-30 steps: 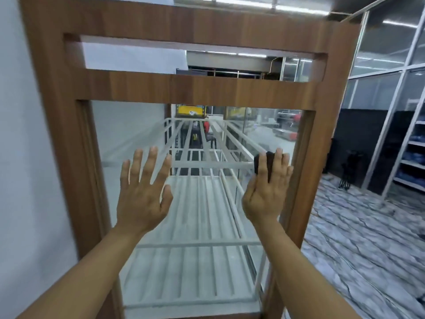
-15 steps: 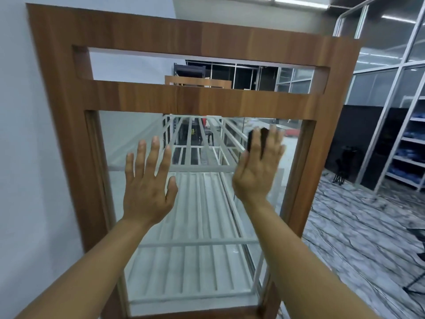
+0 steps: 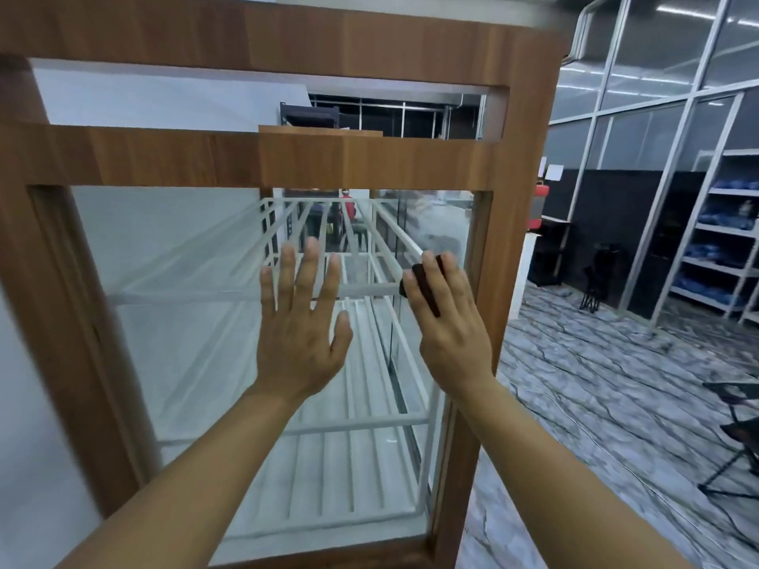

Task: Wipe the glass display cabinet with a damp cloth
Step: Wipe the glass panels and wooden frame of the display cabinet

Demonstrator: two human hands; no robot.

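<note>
A tall display cabinet with a brown wooden frame (image 3: 521,166) and a glass front pane (image 3: 176,322) fills the left and middle of the view. White wire shelves (image 3: 336,462) show through the glass. My left hand (image 3: 302,322) lies flat on the pane near its middle, fingers spread and holding nothing. My right hand (image 3: 449,322) presses a small dark cloth (image 3: 427,287) against the glass close to the frame's right post. Most of the cloth is hidden under my fingers.
A grey marbled floor (image 3: 595,404) spreads to the right of the cabinet. Glass partition walls and metal shelving (image 3: 727,240) with blue goods stand at the far right. A black folding chair (image 3: 739,441) sits at the right edge. A white wall (image 3: 24,466) runs along the left.
My right hand with the cloth went up the glass, then came back down and to the right. The view shifted, so the cabinet looks closer. My left hand stays flat on the pane.
</note>
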